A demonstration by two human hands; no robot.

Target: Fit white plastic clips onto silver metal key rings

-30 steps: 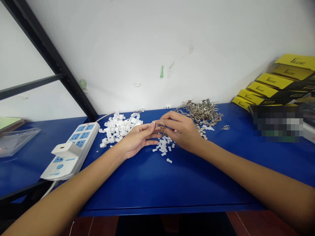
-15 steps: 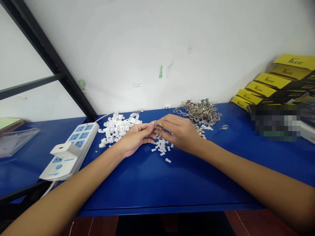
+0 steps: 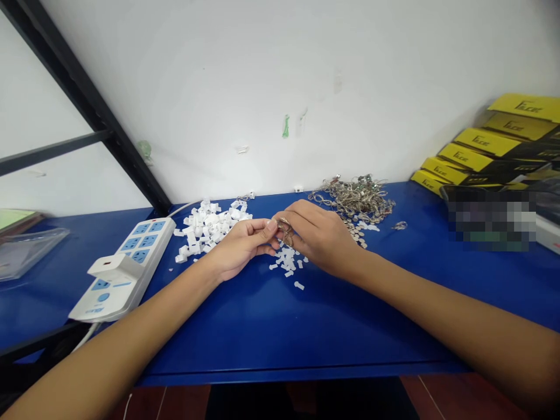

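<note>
At the middle of the blue table, my left hand (image 3: 245, 245) and my right hand (image 3: 321, 236) meet fingertip to fingertip. Between them they pinch a small coiled bundle of brownish wire (image 3: 286, 230). Its end at my left thumb is hidden by the fingers. Just below and behind the hands lie small flat white pieces (image 3: 289, 261). White plastic housings (image 3: 205, 224) are heaped beyond my left hand. Past my right hand is a tangled pile of wire bundles (image 3: 361, 198), with small round discs (image 3: 356, 232) in front of it.
A white power strip (image 3: 126, 268) with a plugged-in adapter stands at the left, beside a black metal frame (image 3: 126, 157). Yellow boxes (image 3: 481, 143) are stacked at the back right, near a blurred dark tray. One loose wire bundle (image 3: 399, 225) lies right of the pile.
The wire bundle has turned slightly between the fingertips. Both hands have otherwise stayed in nearly the same place.
</note>
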